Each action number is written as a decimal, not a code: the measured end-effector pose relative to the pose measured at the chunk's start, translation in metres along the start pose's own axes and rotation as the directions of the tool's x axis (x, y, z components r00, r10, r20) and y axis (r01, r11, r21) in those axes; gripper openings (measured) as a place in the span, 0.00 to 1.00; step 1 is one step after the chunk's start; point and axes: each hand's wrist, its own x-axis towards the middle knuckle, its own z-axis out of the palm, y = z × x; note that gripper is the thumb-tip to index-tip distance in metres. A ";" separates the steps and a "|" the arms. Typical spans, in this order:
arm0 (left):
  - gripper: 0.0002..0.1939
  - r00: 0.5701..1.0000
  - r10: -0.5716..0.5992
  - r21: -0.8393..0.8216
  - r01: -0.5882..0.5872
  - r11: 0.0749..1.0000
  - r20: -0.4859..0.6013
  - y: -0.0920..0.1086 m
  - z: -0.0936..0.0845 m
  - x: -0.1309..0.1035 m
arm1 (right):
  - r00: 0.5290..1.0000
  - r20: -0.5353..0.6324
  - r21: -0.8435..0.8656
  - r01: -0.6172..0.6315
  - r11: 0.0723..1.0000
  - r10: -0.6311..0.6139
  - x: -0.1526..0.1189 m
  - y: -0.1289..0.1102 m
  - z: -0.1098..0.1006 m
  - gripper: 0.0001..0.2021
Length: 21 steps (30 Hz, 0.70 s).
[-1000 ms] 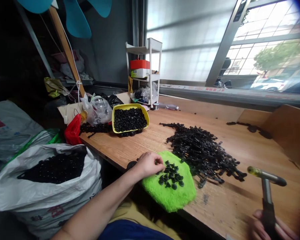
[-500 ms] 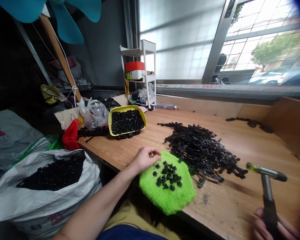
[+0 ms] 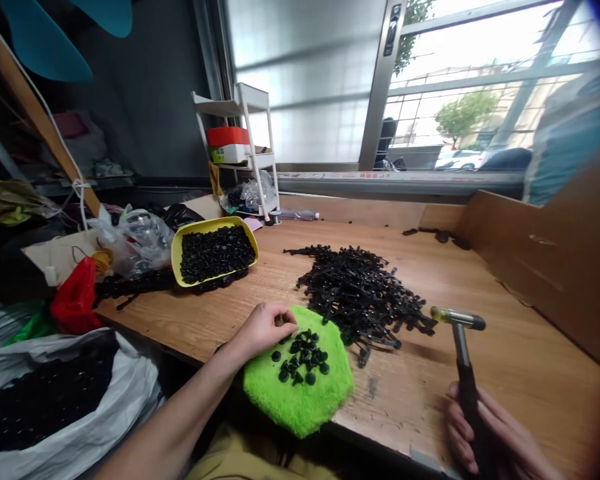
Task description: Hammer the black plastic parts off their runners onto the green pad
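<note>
Over the back left of a fuzzy green cloth pad (image 3: pixel 300 408), my left hand (image 3: pixel 265 328) is closed in a pinch; what its fingertips hold, if anything, is hidden. Several small black round-headed plastic pieces (image 3: pixel 305 355) lie in a cluster on the pad beside those fingers. My right hand (image 3: pixel 487 427) grips the black handle of a small hammer (image 3: pixel 462 347), held upright at the right of the table. The hammer's head is metal with a yellowish face on its left end. Behind the pad spreads a tangled heap of black plastic strips (image 3: pixel 363 287).
A yellow tray (image 3: pixel 176 257) full of small black pieces sits at the table's left, near a red bag (image 3: pixel 77 300). Behind it stands a white shelf rack (image 3: pixel 257 133). An open white sack (image 3: pixel 130 393) is at lower left; a wooden panel (image 3: pixel 540 267) borders the right.
The view has turned right, so the table's things appear further left. My left hand stays pinched over the pad's edge. My right hand and the hammer show more fully.
</note>
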 end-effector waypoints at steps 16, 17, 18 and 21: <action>0.13 0.892 0.160 0.477 -0.369 0.797 0.423 0.076 0.066 0.111 | 0.988 0.023 0.063 0.149 0.987 -0.151 -0.002 -0.008 0.014 0.14; 0.14 0.891 0.175 0.474 -0.379 0.795 0.419 0.076 0.066 0.111 | 0.985 0.032 0.058 0.165 0.985 -0.167 -0.001 -0.007 0.013 0.14; 0.14 0.893 0.191 0.471 -0.385 0.793 0.409 0.076 0.066 0.112 | 0.982 0.037 0.053 0.181 0.982 -0.183 0.000 -0.006 0.012 0.14; 0.13 0.915 0.211 0.422 -0.351 0.836 0.343 0.072 0.063 0.115 | 0.974 0.054 0.045 0.216 0.975 -0.219 0.002 -0.005 0.009 0.14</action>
